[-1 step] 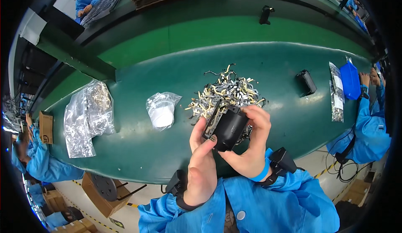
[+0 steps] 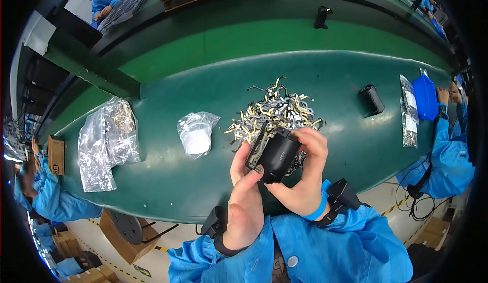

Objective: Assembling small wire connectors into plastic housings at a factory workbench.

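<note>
Both of my hands hold a black plastic housing (image 2: 281,156) above the green table. It is box-like, with a rounded smooth face and an open-looking side at its left, where metal-coloured parts show. My left hand (image 2: 245,199) grips the left edge, the thumb pressed on the lower left corner near small contacts. Around the right side curls my right hand (image 2: 311,166), fingers at the top corner and thumb under the bottom. Just beyond the housing lies a heap of short cables (image 2: 277,107) in black, white, grey and yellow, partly covered by the housing and hands.
On the green table (image 2: 168,181) lie clear plastic bags (image 2: 104,146), a bag with white contents (image 2: 197,135) and another black housing (image 2: 371,100). A blue tray (image 2: 425,98) and silvery packets (image 2: 408,113) lie far right. Co-workers sit at both ends. A black part (image 2: 322,18) rests beyond.
</note>
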`<state>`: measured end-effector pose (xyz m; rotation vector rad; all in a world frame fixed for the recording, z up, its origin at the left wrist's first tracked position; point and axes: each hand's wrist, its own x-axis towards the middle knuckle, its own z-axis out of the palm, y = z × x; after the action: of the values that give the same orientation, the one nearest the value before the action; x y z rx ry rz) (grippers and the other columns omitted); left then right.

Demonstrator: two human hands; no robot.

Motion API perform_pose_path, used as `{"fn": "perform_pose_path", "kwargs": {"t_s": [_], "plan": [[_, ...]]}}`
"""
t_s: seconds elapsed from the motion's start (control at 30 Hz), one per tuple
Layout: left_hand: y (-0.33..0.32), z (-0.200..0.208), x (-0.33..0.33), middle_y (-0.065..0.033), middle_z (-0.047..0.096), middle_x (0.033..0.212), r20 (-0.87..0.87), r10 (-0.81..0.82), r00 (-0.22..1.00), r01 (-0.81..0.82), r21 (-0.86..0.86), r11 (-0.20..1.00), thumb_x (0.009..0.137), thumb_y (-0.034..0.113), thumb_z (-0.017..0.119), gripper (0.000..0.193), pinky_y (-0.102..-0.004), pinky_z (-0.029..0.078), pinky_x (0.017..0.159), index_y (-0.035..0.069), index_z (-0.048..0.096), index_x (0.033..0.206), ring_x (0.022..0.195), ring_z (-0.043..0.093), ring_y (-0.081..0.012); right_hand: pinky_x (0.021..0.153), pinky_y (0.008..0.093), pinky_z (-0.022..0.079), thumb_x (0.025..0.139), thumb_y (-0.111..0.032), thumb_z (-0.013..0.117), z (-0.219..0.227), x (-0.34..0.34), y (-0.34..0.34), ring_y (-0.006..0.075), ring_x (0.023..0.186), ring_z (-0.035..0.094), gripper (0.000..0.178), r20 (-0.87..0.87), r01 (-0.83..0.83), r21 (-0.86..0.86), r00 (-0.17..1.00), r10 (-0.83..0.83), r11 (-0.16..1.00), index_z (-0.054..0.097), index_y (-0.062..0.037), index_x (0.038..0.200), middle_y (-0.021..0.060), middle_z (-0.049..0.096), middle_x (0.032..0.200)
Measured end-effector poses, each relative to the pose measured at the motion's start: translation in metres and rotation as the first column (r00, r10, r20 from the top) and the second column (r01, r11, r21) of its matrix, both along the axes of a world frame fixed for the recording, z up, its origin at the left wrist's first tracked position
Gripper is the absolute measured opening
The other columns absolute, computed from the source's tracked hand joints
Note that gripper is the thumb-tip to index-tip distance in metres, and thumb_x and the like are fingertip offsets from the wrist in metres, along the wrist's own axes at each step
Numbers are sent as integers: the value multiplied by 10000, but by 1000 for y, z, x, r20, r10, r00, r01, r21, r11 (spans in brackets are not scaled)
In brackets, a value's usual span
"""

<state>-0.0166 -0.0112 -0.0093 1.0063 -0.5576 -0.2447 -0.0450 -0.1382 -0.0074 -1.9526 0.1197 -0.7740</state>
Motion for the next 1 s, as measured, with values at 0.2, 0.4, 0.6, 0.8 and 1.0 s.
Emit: {"fn": "perform_pose_path", "kwargs": {"t_s": [0.2,0.4,0.6,0.8,1.0], "plan": [[0,2,-2,-176,150,1571,-34,-7,999,6,-21,1000,1012,534,234,565,-537,178,1135,200,510,1375,1432,180,-346,895,347,383,582,-123,793,-1,1,2,251,1154,431,862,2,4,-23,1000,-4,1000,347,-60,1317,146,389,1288],[0,0,-3,-180,141,1572,-45,-5,999,5,-6,1000,1021,507,227,557,-546,174,1136,182,504,1379,1424,208,-362,889,343,382,583,-142,805,0,1,2,249,1142,435,860,7,9,-7,1000,-9,1000,352,-60,1310,148,389,1286],[0,-3,-8,-206,104,1556,-170,4,985,-8,-21,1000,991,558,309,623,-525,151,1137,77,596,1265,1414,171,-369,883,343,384,592,-161,813,0,1,1,239,1113,441,861,11,2,-7,1000,-2,1000,352,-60,1312,142,394,1270],[1,-2,-3,-171,166,1563,-38,8,999,-7,29,1000,1027,479,252,536,-529,177,1138,160,531,1354,1421,218,-355,888,340,379,600,-181,822,-1,2,-1,235,1124,440,868,20,-18,16,1000,17,1000,351,-66,1320,134,395,1276],[4,-1,-2,-168,188,1554,-63,35,997,-31,69,997,1027,474,263,527,-515,192,1134,155,573,1309,1420,224,-338,873,383,444,576,-46,766,3,5,-3,316,1140,465,834,20,-70,88,997,68,994,392,-69,1322,170,406,1303]]}}
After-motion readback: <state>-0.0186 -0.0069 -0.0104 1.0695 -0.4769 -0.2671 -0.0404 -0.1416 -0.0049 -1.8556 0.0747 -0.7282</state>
